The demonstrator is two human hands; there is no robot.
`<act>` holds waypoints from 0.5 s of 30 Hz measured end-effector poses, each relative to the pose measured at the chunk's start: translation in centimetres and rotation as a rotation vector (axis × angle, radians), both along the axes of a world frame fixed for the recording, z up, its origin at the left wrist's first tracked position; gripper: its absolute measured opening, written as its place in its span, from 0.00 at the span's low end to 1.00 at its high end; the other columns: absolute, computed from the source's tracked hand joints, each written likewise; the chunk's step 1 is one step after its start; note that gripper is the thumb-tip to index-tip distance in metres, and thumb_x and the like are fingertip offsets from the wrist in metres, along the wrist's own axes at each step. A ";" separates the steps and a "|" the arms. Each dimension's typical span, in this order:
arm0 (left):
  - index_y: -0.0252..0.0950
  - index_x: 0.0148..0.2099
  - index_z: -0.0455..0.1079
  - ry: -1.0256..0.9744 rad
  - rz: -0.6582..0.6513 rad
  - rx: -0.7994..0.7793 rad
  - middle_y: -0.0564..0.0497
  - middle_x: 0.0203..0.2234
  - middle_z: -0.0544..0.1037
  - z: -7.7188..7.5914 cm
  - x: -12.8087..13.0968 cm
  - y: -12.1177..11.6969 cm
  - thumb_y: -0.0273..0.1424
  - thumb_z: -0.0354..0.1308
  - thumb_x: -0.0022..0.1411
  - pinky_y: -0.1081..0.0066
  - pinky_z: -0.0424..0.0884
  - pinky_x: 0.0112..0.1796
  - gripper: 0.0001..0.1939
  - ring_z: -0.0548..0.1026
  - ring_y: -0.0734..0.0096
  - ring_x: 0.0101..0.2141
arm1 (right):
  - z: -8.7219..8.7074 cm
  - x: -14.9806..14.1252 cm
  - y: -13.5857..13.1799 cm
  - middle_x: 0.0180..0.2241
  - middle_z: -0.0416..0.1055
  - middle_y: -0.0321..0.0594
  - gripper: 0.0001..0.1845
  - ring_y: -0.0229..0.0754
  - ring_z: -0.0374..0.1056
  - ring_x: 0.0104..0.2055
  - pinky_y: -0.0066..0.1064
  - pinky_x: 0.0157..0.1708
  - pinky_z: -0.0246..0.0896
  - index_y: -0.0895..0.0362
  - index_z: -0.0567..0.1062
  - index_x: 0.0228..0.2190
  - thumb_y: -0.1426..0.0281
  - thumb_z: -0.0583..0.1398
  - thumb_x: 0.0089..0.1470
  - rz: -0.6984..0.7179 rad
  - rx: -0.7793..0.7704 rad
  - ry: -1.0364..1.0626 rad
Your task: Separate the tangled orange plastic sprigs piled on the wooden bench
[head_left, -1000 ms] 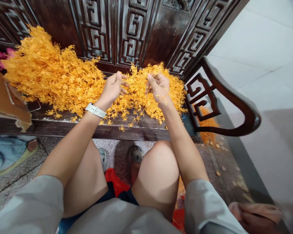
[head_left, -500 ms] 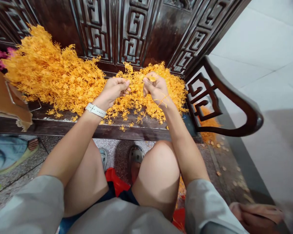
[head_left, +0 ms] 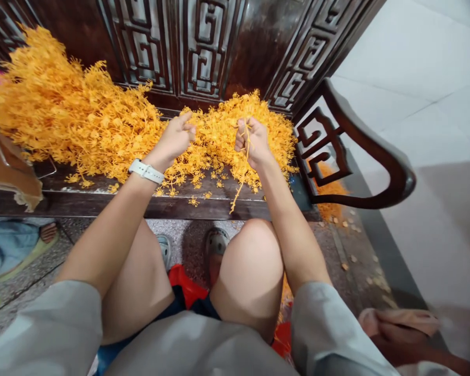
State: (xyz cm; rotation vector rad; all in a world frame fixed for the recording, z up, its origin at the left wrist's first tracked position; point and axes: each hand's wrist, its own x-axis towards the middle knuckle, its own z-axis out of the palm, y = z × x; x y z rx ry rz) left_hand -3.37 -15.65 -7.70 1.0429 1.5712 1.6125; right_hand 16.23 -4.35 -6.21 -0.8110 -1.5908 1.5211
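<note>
A big heap of orange plastic sprigs (head_left: pixel 74 120) lies along a dark carved wooden bench (head_left: pixel 149 206), with a smaller heap (head_left: pixel 223 141) in front of me. My left hand (head_left: pixel 176 138), a white watch on its wrist, hovers over the smaller heap with fingers bent and pinched together; what it holds I cannot make out. My right hand (head_left: pixel 250 140) is closed on a thin orange plastic stem (head_left: pixel 241 177) that hangs down past the bench's front edge.
The bench's curved armrest (head_left: pixel 360 151) stands at the right, with orange scraps on the floor beneath. A cardboard box (head_left: pixel 6 172) sits at the left end. Something red (head_left: pixel 184 284) lies under my knees. Another person's foot (head_left: pixel 47 232) shows at far left.
My right hand has pulled a bare orange stem free, and it now dangles below the fist. The left hand has drawn slightly away from the right. The camera tilted a little.
</note>
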 end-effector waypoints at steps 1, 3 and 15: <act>0.38 0.58 0.77 0.001 -0.011 -0.009 0.44 0.41 0.81 -0.2 0.0 0.1 0.29 0.62 0.65 0.67 0.75 0.38 0.19 0.79 0.66 0.37 | 0.2 -0.1 -0.3 0.20 0.50 0.24 0.34 0.33 0.52 0.21 0.29 0.21 0.53 0.49 0.63 0.34 0.34 0.65 0.51 0.026 0.003 -0.012; 0.38 0.57 0.77 -0.001 -0.027 -0.017 0.42 0.43 0.81 -0.2 0.2 0.3 0.35 0.60 0.70 0.67 0.75 0.38 0.16 0.79 0.65 0.37 | 0.5 0.0 -0.7 0.21 0.51 0.24 0.35 0.33 0.54 0.22 0.29 0.21 0.54 0.50 0.63 0.35 0.33 0.65 0.51 0.061 0.001 -0.027; 0.37 0.31 0.72 0.035 -0.016 0.112 0.51 0.22 0.75 0.9 0.5 0.1 0.38 0.67 0.67 0.68 0.75 0.33 0.15 0.74 0.72 0.26 | 0.3 1.4 0.7 0.20 0.50 0.23 0.33 0.28 0.44 0.20 0.31 0.18 0.41 0.50 0.60 0.33 0.35 0.61 0.58 0.313 0.085 -0.055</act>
